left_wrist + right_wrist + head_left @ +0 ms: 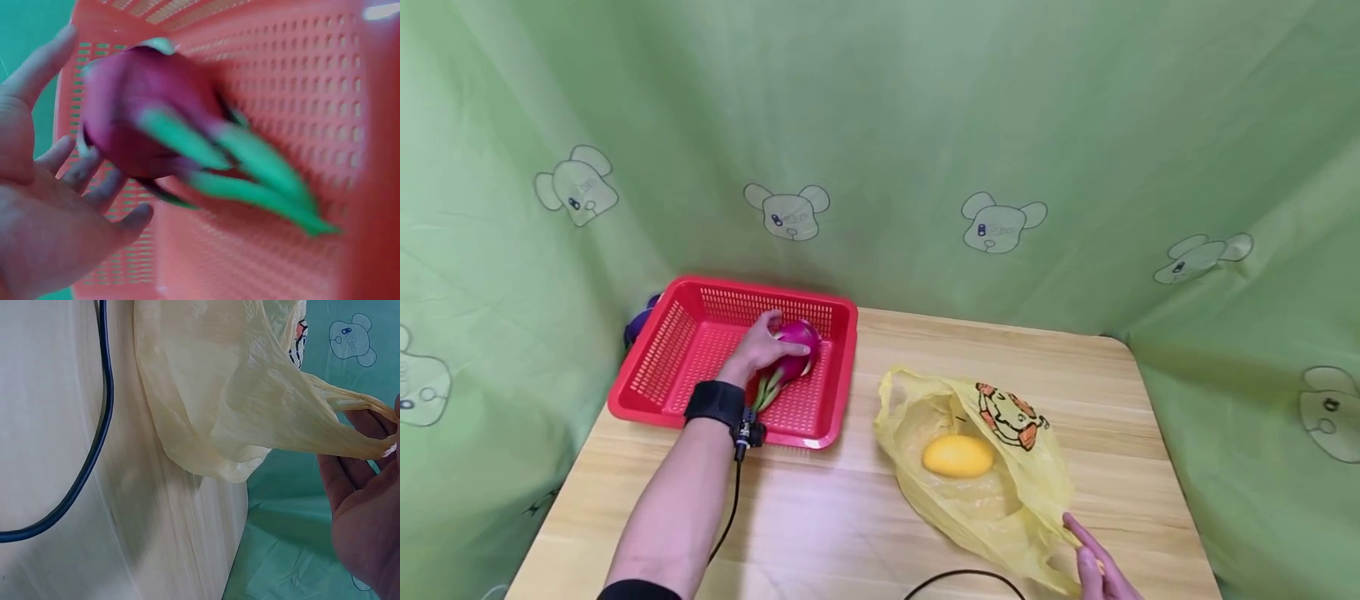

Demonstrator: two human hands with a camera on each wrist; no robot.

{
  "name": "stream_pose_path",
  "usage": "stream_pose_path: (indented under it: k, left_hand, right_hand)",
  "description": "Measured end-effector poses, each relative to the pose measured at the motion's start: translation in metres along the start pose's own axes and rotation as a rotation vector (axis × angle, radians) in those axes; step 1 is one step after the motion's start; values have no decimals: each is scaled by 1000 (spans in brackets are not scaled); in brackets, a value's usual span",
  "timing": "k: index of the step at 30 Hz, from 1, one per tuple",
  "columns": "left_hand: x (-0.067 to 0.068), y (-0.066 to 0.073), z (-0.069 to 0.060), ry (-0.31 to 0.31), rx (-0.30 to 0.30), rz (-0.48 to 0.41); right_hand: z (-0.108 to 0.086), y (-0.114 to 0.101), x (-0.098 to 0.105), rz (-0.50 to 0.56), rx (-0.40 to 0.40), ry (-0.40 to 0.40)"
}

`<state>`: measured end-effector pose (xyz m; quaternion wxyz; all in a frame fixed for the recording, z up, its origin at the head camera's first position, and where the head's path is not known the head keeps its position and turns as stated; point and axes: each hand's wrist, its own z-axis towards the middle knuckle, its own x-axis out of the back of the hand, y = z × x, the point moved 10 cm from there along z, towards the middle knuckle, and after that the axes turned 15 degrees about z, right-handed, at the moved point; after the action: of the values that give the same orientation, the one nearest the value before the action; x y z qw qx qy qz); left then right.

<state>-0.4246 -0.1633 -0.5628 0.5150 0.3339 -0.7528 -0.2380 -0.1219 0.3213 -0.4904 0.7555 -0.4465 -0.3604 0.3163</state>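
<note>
A magenta dragon fruit (797, 335) with long green leaf tips lies in the right part of a red plastic basket (842, 392). My left hand (762, 346) reaches into the basket beside the fruit. In the left wrist view its fingers (94, 169) are spread, some of them close against the fruit, and the thumb stands apart; firm contact is hard to tell. On the right, a thin yellow plastic bag (1037, 492) lies with its mouth spread, and a yellow mango-like fruit (958, 456) shows inside. My right hand (1101, 562) pinches the bag's handle and pulls it taut.
A purple thing (638, 323), mostly hidden, sits behind the basket's left side. Black cables (962, 572) run over the wooden table (820, 517). Green curtain (880, 150) with printed bear heads closes off the back and sides.
</note>
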Motion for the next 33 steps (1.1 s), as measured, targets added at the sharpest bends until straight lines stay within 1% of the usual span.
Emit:
stream_pose_path:
  k: [2,5,8,10,13,15,20,24,26,28,33]
  left_hand:
    - [2,5,1,0,-4,7]
    - [-1,7,3,-19,-5,13]
    - [-7,2,5,-45,0,8]
    - [-9,-2,6,-45,-2,9]
    - [-8,-4,9,-29,-13,23]
    - [-9,-3,10,-37,-19,35]
    - [-13,-2,12,-67,-27,67]
    - [-14,-5,14,-68,-29,95]
    - [-16,-6,15,-75,-35,107]
    - [-17,-8,16,-82,-42,115]
    - [-22,-11,17,-121,-75,110]
  right_hand:
    - [-1,2,0,3,-12,-2]
    - [-2,7,1,15,-51,-5]
    - [-3,14,1,3,-99,-6]
    - [-3,17,0,-6,-108,-13]
    - [-1,15,-1,-15,-83,-25]
    - [0,14,-1,-11,-76,-31]
    - [2,12,-2,-62,-79,-48]
    - [4,11,-3,-41,-36,-46]
    - [6,11,-2,-18,-20,-38]
    - [7,11,-2,-18,-7,-32]
    - [7,11,-3,-82,-13,-40]
